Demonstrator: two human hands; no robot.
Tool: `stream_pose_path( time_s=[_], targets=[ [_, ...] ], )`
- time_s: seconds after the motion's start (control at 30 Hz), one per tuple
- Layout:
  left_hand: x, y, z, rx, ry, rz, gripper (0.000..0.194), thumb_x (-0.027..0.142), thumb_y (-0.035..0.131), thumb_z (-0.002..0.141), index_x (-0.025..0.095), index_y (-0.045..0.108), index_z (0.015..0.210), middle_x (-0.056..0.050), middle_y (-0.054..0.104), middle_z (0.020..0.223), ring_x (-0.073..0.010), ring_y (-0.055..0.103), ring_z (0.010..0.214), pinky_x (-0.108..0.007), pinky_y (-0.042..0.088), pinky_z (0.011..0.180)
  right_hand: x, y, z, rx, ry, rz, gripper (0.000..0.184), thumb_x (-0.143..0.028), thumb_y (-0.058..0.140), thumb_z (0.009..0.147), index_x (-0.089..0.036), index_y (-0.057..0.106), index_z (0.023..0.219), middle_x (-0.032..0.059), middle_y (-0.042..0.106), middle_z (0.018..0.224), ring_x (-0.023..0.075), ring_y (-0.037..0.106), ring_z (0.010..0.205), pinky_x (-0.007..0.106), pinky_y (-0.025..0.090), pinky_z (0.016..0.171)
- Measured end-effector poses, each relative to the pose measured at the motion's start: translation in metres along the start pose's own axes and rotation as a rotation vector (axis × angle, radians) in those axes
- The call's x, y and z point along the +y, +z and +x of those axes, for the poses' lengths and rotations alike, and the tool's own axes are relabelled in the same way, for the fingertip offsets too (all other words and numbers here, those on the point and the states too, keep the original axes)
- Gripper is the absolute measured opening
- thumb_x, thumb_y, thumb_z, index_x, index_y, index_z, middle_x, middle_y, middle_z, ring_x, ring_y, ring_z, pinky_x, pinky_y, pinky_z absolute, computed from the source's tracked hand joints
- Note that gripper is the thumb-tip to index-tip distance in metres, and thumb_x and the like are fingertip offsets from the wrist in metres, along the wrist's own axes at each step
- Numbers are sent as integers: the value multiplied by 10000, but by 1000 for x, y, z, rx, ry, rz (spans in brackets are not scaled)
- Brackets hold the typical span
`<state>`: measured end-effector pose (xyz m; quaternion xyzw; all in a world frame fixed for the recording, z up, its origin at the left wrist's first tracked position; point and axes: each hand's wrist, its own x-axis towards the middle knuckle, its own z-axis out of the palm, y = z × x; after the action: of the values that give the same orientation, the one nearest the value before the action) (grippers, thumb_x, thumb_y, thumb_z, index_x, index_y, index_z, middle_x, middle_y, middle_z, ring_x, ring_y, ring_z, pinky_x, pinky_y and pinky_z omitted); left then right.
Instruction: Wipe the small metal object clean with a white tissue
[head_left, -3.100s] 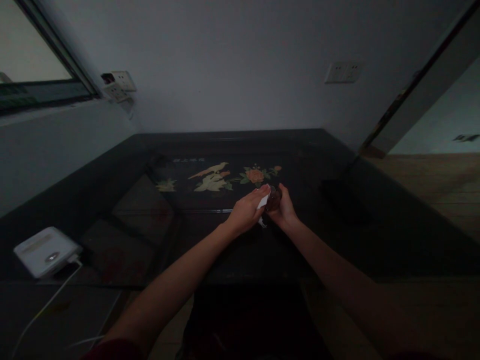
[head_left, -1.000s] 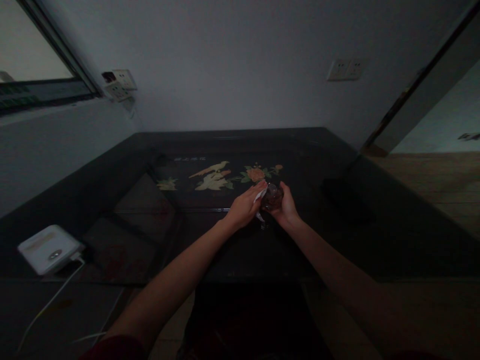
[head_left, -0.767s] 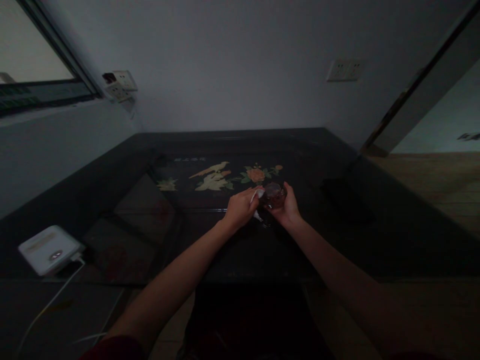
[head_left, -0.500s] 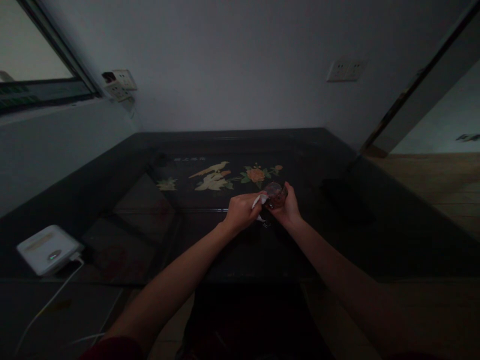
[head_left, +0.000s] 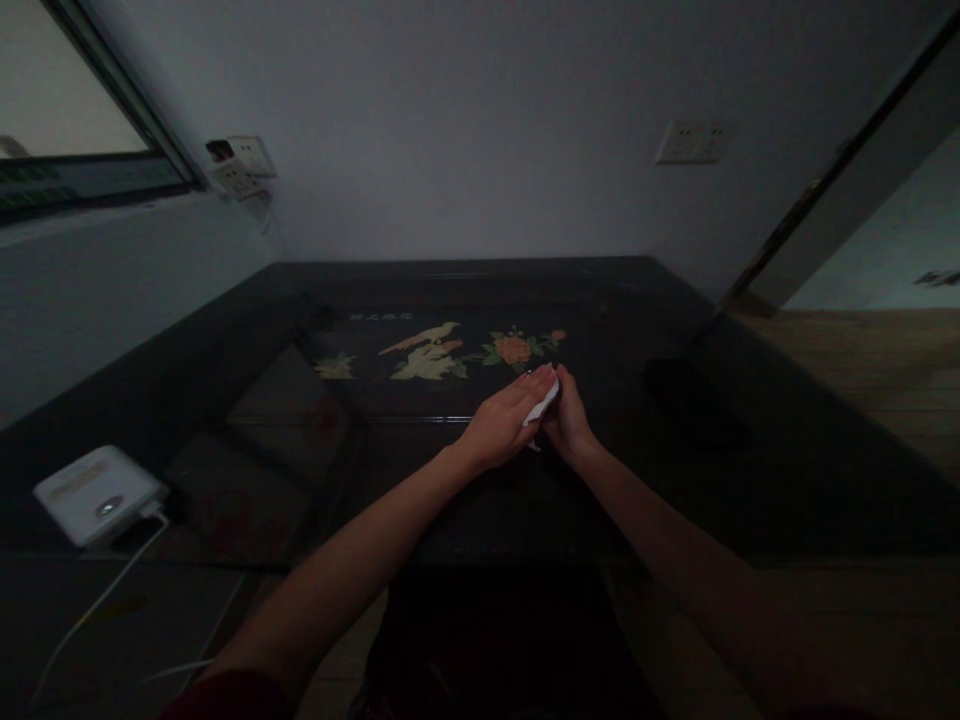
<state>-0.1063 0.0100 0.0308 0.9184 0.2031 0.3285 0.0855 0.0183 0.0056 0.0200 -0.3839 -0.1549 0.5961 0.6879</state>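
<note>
My left hand (head_left: 501, 425) presses a folded white tissue (head_left: 541, 402) toward my right hand, its fingers laid together over the tissue. Facing it, my right hand (head_left: 571, 420) is curled around a small clear glass, which showed plainly half a second ago. At this moment the glass is almost wholly hidden between the two hands. Both hands are held above the dark glossy table (head_left: 480, 510), in front of its inlaid peony and bird picture (head_left: 427, 352).
A white box-like device (head_left: 97, 495) with a white cable (head_left: 94, 610) sits at the table's left. A flat black object (head_left: 694, 400) lies on the right. Wall sockets (head_left: 691, 142) and a power adapter (head_left: 236, 178) are on the walls behind.
My left hand has moved right and turned over the glass with the tissue, covering it. My right hand has shifted slightly left and tilted the glass out of sight.
</note>
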Motion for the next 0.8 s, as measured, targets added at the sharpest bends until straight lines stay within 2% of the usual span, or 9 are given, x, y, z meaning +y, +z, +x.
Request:
stream_pose_path(
  time_s=[0.1, 0.3, 0.43, 0.57, 0.7, 0.8],
  targets=[
    [-1, 0, 0, 7, -7, 12, 506, 186, 330, 914, 139, 325, 1418, -127, 358, 1474, -174, 291, 1382, -405, 308, 1134, -1, 2, -3, 10, 9, 2, 273, -357, 449, 879, -220, 646, 749, -18, 703, 706, 133, 651, 680, 245, 519, 657],
    [-1, -1, -3, 83, 49, -15, 434, 185, 369, 895, 183, 494, 1311, -79, 549, 1334, -159, 469, 1274, -392, 378, 1096, -6, -2, 1, -12, 64, -12, 329, -400, 418, 886, -214, 632, 719, -10, 664, 601, 160, 643, 625, 276, 521, 625],
    [-3, -2, -6, 105, 77, -3, 399, 197, 395, 884, 182, 553, 1250, -68, 621, 1245, -157, 519, 1227, -376, 410, 1073, -7, -5, 3, -30, 64, 26, 341, -385, 401, 895, -206, 633, 721, -9, 671, 619, 151, 643, 616, 270, 527, 649],
    [-2, -2, -4, 54, 85, 19, 444, 194, 386, 888, 171, 486, 1320, -89, 545, 1338, -162, 452, 1288, -385, 363, 1105, -7, -2, 2, -43, 61, 46, 339, -369, 411, 895, -205, 628, 694, -12, 676, 627, 136, 636, 604, 246, 522, 638],
    [-1, -1, 1, -10, 1, 37, 499, 201, 333, 915, 162, 347, 1412, -110, 384, 1461, -168, 314, 1373, -411, 301, 1134, -5, 4, -2, 0, 39, 66, 296, -310, 423, 888, -220, 629, 695, -34, 681, 630, 120, 634, 609, 229, 509, 628],
    [-3, -1, 2, 0, -67, -7, 484, 231, 274, 946, 170, 325, 1423, -103, 354, 1480, -162, 279, 1387, -410, 281, 1143, -3, 6, -6, 22, 45, 2, 255, -339, 464, 873, -228, 649, 738, -39, 697, 655, 127, 645, 615, 233, 505, 608]
  ],
)
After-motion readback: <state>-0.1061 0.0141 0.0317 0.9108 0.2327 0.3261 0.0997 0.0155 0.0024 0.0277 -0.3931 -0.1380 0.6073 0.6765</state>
